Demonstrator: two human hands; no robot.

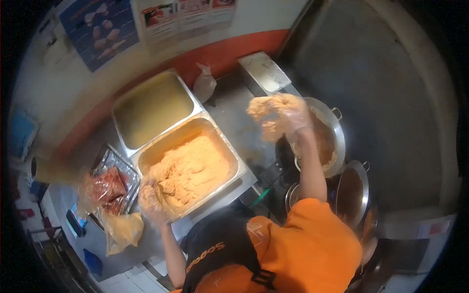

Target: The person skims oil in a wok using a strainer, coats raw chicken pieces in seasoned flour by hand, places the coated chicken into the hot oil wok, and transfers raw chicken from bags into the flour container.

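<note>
Head view: coated pieces held beside a wok

The right hand (299, 119) holds coated pieces (271, 130) by the nearer wok (341, 139); the left hand (154, 201) is at the edge of the breading pan (240, 168), its grip impossible to tell. A loose, level hold should protect the coating. Woks: two. Deep pans: two, one holding yellowish liquid (156, 110). The blurred pieces defy counting.

I observe an orange short-sleeved shirt (317, 239) and a black apron (220, 239) bearing pale lettering.
</note>
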